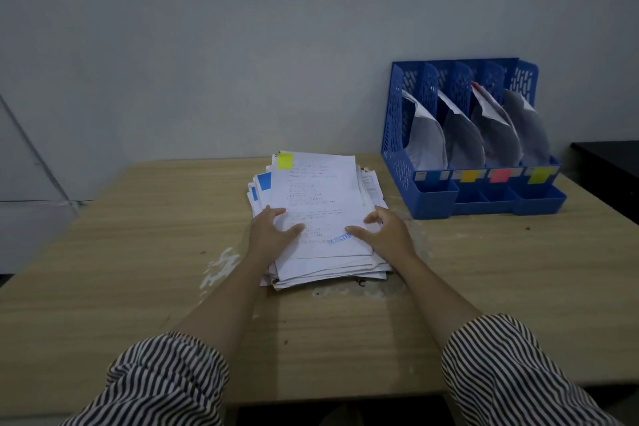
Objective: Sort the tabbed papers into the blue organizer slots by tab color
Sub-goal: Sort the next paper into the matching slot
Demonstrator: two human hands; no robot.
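A thick stack of white papers [321, 190] lies on the middle of the wooden table. Its top sheet carries a yellow-green tab [285, 161] at the far left corner; blue tabs [264, 180] stick out lower on the left side. My left hand [273, 230] rests on the stack's near left edge with fingers spread. My right hand [380, 230] lies on the near right edge, thumb on the top sheet and fingers bent over the side. The blue organizer [397, 135] stands at the back right, its slots labelled blue, yellow, pink and yellow-green, each holding curled sheets.
The wooden table [138, 252] has chipped white patches near the stack. A wall runs right behind it. A dark surface [608, 162] adjoins the table at the far right. A white panel [24, 162] stands at the left.
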